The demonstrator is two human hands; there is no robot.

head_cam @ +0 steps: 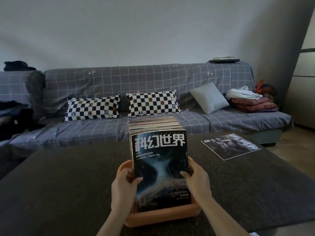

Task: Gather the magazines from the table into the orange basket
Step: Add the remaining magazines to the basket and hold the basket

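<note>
Our left hand [123, 186] and right hand [197, 182] each grip a side of the upright stack of magazines [160, 160] standing in the orange basket [163, 217]. We should lower it evenly, keeping the edges square. The front cover reads 科幻世界; one magazine [231, 145] lies on the table [68, 176].

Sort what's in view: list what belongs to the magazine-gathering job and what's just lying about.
Job: upright stack of magazines gripped by both hands, left and right; orange plastic basket; lone dark-covered magazine flat on the dark table.

Lying about: two checkered pillows, grey cushion, folded red blankets on the sofa.
</note>
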